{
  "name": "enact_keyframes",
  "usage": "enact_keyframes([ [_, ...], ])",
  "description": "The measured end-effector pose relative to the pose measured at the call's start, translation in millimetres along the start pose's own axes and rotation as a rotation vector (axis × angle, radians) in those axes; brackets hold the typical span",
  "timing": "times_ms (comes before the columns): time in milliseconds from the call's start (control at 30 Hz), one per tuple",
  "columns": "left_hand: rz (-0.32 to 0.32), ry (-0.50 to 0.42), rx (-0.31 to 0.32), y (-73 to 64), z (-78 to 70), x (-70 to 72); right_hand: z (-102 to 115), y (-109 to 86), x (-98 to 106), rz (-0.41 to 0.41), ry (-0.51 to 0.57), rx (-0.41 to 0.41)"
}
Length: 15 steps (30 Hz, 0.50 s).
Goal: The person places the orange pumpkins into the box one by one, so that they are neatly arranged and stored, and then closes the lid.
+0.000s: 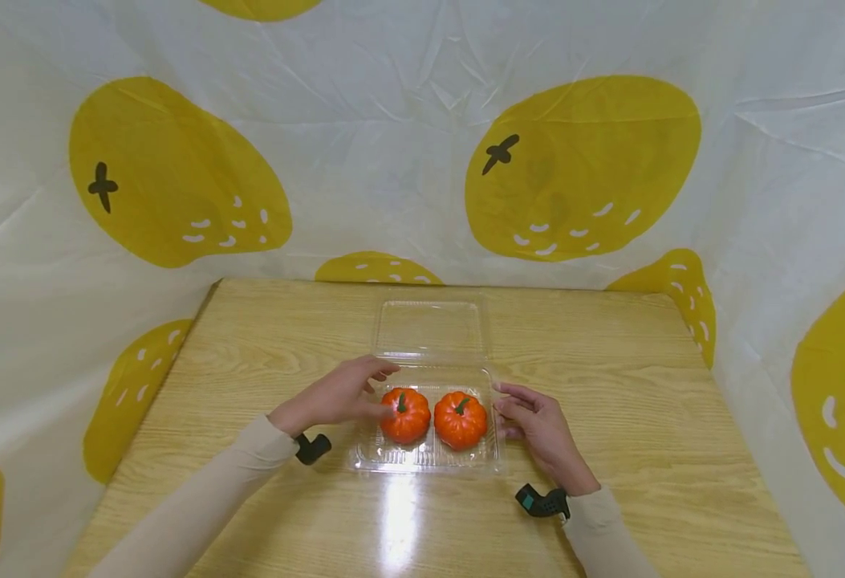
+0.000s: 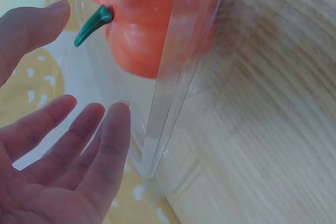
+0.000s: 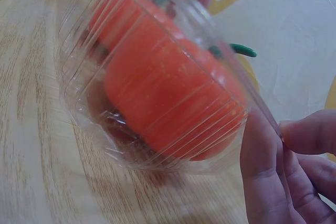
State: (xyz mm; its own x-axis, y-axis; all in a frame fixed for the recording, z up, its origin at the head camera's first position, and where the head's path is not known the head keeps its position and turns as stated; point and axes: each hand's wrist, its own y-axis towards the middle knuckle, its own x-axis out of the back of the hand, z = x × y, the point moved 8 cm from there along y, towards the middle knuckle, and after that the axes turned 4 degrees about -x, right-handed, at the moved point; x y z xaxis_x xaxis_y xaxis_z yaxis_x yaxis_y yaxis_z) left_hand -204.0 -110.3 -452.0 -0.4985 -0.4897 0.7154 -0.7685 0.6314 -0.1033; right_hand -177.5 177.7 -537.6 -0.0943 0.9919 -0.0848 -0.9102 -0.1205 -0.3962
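Observation:
A clear plastic clamshell container [image 1: 375,464] lies on the table with its lid [image 1: 431,329] folded back, away from me. Two small orange pumpkins sit side by side in its base, the left pumpkin [image 1: 413,423] and the right pumpkin [image 1: 458,429], each with a green stem. Thumb and fingers of my right hand [image 1: 543,433] pinch the container's right rim [image 3: 270,120]. At the other side, my left hand [image 1: 339,395] spreads its fingers over the left edge, thumb beside the left pumpkin. Nothing is held in it; its fingertips [image 2: 119,109] are close to the rim.
The wooden table [image 1: 285,514] reflects a bright light in front of the container. White cloth [image 1: 379,160] with large yellow fruit prints hangs behind the table and along both sides. A dark device [image 1: 312,449] is worn on each wrist.

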Motion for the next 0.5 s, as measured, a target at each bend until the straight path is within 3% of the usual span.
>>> enact_keyframes([
  [233, -0.067, -0.039, -0.001, -0.7, 1.3, 12.2, -1, -0.9, 2, -0.016, -0.013, 0.002],
  [500, -0.172, -0.024, -0.016, 1.2, 8.2, 28.5, -2, -0.2, 1, -0.015, -0.006, 0.006],
])
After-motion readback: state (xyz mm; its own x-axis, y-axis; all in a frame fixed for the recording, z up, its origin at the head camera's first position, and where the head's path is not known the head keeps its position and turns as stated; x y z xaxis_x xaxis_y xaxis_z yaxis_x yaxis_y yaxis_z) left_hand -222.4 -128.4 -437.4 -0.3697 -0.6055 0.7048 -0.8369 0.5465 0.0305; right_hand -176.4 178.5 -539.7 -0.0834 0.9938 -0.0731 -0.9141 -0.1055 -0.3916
